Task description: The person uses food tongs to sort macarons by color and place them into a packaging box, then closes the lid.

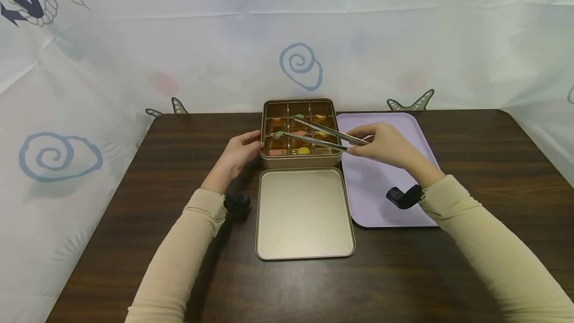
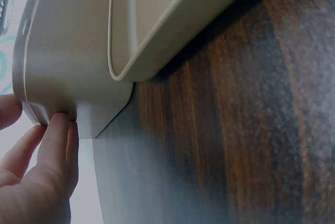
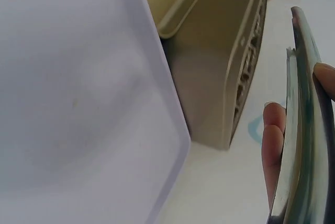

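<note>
A gold square tin (image 1: 301, 162) stands near the table's back edge. Its brown divided insert (image 1: 275, 109) has several compartments, some with small coloured pieces such as a yellow one (image 1: 303, 150); I cannot tell their kind. My left hand (image 1: 238, 153) rests its fingers (image 2: 55, 143) against the tin's left side, under the rim. Metal tongs (image 1: 329, 130) are gripped between the thumb and fingers of my right hand (image 1: 387, 146), to the right of the tin. Their arms are spread, with the tips above the compartments. Whether the tips touch a piece, I cannot tell.
The tin's lid (image 1: 306, 213) lies in front of it on the dark wooden table (image 1: 287, 290). A lilac tray (image 1: 374, 198) lies to the right, under my right forearm. Behind the table hangs a white patterned curtain (image 1: 224, 64). Both wrists wear black cameras.
</note>
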`<state>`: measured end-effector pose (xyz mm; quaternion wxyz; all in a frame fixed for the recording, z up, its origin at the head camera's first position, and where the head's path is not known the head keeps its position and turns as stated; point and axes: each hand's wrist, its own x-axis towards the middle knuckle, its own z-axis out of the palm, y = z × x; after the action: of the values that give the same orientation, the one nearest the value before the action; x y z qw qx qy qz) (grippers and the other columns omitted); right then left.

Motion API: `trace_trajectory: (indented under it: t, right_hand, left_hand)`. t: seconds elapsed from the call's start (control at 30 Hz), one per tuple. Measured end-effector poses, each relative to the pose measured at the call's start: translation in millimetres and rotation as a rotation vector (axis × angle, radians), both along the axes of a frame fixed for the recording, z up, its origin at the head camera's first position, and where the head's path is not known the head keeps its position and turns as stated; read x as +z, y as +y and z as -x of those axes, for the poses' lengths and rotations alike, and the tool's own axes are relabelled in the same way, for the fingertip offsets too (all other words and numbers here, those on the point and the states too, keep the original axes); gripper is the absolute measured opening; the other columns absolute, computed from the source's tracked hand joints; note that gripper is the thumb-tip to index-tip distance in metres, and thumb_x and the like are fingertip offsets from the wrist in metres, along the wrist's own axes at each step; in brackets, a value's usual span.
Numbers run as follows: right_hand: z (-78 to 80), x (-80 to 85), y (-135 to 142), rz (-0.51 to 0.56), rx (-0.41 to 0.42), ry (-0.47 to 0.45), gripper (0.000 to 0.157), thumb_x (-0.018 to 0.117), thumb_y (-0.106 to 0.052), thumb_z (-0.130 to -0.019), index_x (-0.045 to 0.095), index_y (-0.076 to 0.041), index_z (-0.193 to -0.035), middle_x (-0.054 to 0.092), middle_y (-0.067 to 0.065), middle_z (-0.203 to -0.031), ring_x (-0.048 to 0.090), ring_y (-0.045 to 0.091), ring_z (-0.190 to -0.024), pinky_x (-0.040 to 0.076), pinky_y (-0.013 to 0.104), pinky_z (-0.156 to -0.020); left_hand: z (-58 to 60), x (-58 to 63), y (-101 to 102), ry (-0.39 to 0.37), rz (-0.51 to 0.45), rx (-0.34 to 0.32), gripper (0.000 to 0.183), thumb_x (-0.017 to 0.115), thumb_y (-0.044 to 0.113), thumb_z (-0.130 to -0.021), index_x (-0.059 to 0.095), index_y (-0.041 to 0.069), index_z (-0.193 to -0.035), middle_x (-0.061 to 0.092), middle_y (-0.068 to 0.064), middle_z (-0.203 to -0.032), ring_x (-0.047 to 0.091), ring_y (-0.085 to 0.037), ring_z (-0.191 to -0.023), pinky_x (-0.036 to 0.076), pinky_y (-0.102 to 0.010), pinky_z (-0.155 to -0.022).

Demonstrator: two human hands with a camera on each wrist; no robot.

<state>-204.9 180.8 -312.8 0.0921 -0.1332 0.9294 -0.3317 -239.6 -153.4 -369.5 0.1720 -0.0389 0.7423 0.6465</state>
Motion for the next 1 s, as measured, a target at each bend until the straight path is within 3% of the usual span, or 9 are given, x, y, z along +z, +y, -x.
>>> trace_trajectory:
  t: [0.2, 0.53, 0.6, 0.7, 0.8, 0.93, 1.0]
  right_hand:
    - [-6.8, 8.3, 23.9, 0.055, -0.054, -0.011, 0.045, 0.07, -0.027, -0.087, 0.062, -0.006, -0.126, 0.064, 0.018, -0.122, 0.064, 0.031, -0.11, 0.053, 0.023, -0.075]
    - [-18.8, 15.7, 72.5, -0.027, -0.167, -0.002, 0.055, 0.067, -0.036, -0.088, 0.056, -0.007, -0.133, 0.056, 0.023, -0.13, 0.059, 0.038, -0.115, 0.05, 0.018, -0.067]
    - [-21.0, 13.6, 82.4, -0.036, -0.197, -0.012, 0.058, 0.067, -0.039, -0.088, 0.054, -0.007, -0.135, 0.055, 0.024, -0.131, 0.057, 0.038, -0.116, 0.05, 0.021, -0.071]
    - [-24.4, 9.5, 97.5, -0.046, -0.24, -0.031, 0.064, 0.066, -0.043, -0.087, 0.051, -0.006, -0.137, 0.053, 0.026, -0.134, 0.054, 0.038, -0.12, 0.051, 0.036, -0.082]
    - [-27.0, 5.3, 112.6, -0.063, -0.275, -0.039, 0.068, 0.065, -0.048, -0.087, 0.05, -0.006, -0.138, 0.052, 0.027, -0.135, 0.057, 0.023, -0.111, 0.049, 0.043, -0.087]
    - [-28.3, -0.9, 131.0, -0.081, -0.319, -0.024, 0.069, 0.066, -0.051, -0.085, 0.052, -0.008, -0.137, 0.055, 0.027, -0.132, 0.05, -0.011, -0.085, 0.05, 0.025, -0.074]
    - [-28.9, -4.0, 138.8, -0.079, -0.335, -0.022, 0.07, 0.067, -0.051, -0.084, 0.052, -0.007, -0.136, 0.057, 0.026, -0.13, 0.047, -0.018, -0.078, 0.048, 0.018, -0.067]
  left_hand:
    - [-0.9, 0.8, -0.4, -0.008, 0.005, -0.003, 0.055, 0.046, 0.008, -0.099, 0.029, 0.01, -0.151, 0.027, -0.013, -0.156, 0.035, -0.025, -0.142, 0.033, -0.034, -0.12]
    - [-0.4, 2.6, 0.5, -0.008, 0.001, 0.003, 0.055, 0.046, 0.008, -0.099, 0.03, 0.009, -0.151, 0.028, -0.013, -0.156, 0.037, -0.024, -0.141, 0.034, -0.034, -0.119]
    - [-0.4, 2.6, 0.6, -0.008, 0.001, 0.003, 0.055, 0.046, 0.008, -0.099, 0.029, 0.009, -0.151, 0.029, -0.013, -0.156, 0.037, -0.024, -0.141, 0.035, -0.034, -0.119]
    - [-0.4, 2.5, 0.5, -0.011, -0.002, 0.005, 0.055, 0.046, 0.008, -0.099, 0.03, 0.01, -0.151, 0.029, -0.013, -0.155, 0.037, -0.024, -0.141, 0.035, -0.034, -0.119]
    - [0.0, 2.0, 0.3, -0.012, 0.0, 0.007, 0.055, 0.046, 0.008, -0.099, 0.03, 0.01, -0.151, 0.029, -0.013, -0.155, 0.037, -0.024, -0.141, 0.034, -0.034, -0.119]
    - [0.4, 1.0, 0.6, -0.007, -0.002, 0.007, 0.055, 0.046, 0.008, -0.099, 0.03, 0.009, -0.151, 0.03, -0.013, -0.155, 0.037, -0.024, -0.141, 0.035, -0.034, -0.119]
    - [0.2, 0.9, 0.8, -0.006, -0.006, 0.01, 0.054, 0.046, 0.008, -0.098, 0.03, 0.009, -0.151, 0.031, -0.014, -0.155, 0.037, -0.024, -0.141, 0.035, -0.034, -0.119]
